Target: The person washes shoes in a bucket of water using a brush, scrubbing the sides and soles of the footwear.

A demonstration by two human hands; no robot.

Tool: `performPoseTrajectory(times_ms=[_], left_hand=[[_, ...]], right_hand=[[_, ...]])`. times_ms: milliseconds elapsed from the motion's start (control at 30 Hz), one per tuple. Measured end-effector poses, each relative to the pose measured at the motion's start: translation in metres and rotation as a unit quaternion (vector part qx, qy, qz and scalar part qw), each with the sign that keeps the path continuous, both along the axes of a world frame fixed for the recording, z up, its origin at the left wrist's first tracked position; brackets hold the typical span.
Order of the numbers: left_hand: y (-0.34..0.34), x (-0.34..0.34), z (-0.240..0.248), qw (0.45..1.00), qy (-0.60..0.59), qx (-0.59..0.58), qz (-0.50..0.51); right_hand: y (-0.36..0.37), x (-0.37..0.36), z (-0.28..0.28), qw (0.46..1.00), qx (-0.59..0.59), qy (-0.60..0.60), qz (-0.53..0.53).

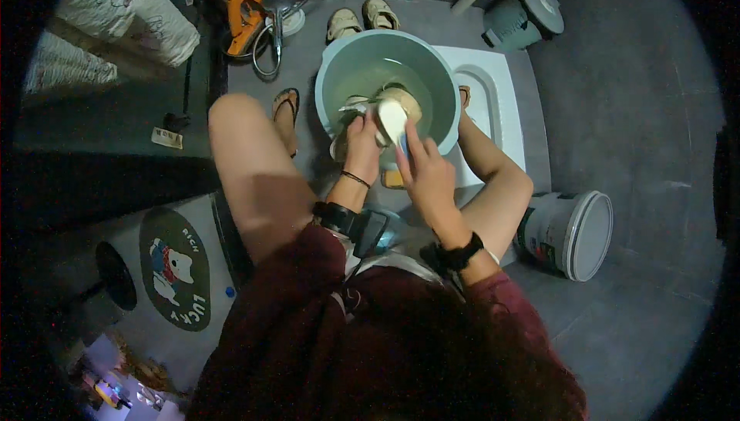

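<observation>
Between my knees stands a grey-green basin (324, 86) of cloudy water. My left hand (362, 144) is closed at its near rim, gripping a pale shoe (339, 146) that is partly hidden under the fingers. My right hand (425, 167) is wrapped round a scrub brush (393, 117) with a white oval head and a bit of blue at its handle. The brush head is over the shoe; whether it touches is hard to tell. Another cream-coloured shoe (402, 101) lies in the water just beyond the brush.
Beyond the basin sit two beige shoes (362, 22). A white squat-toilet pan (501, 105) lies to the right, with a lidded bin (524, 16) behind it and a tipped-over bucket (570, 232) nearer. At left are a shower hose (268, 50), an orange tool (244, 20) and an oval mat (176, 267).
</observation>
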State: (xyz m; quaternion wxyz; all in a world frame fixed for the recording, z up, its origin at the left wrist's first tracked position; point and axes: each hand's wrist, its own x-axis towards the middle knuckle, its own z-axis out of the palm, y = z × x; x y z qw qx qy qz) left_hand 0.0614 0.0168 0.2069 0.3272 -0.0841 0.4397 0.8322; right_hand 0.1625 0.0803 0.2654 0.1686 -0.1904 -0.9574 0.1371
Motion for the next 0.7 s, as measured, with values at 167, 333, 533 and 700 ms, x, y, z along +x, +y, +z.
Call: performPoseTrajectory(times_ms=[167,333,533,700], left_hand=[[-0.004,-0.002,-0.003,1.000,0.000,0.005,0.010],[-0.007,-0.013,0.004,0.995,-0.016,0.082,0.059],[-0.003,-0.012,0.014,0.996,-0.063,0.009,0.060],[-0.010,-0.021,0.002,0.988,-0.122,0.065,0.073]], right_hand=[[0.002,-0.028,0.009,0.999,0.023,0.038,0.016],[-0.005,0.024,-0.022,0.999,-0.028,0.038,0.009],[-0.018,-0.027,0.009,0.999,0.035,0.031,0.021],[-0.015,0.029,-0.025,0.998,0.011,0.034,0.044]])
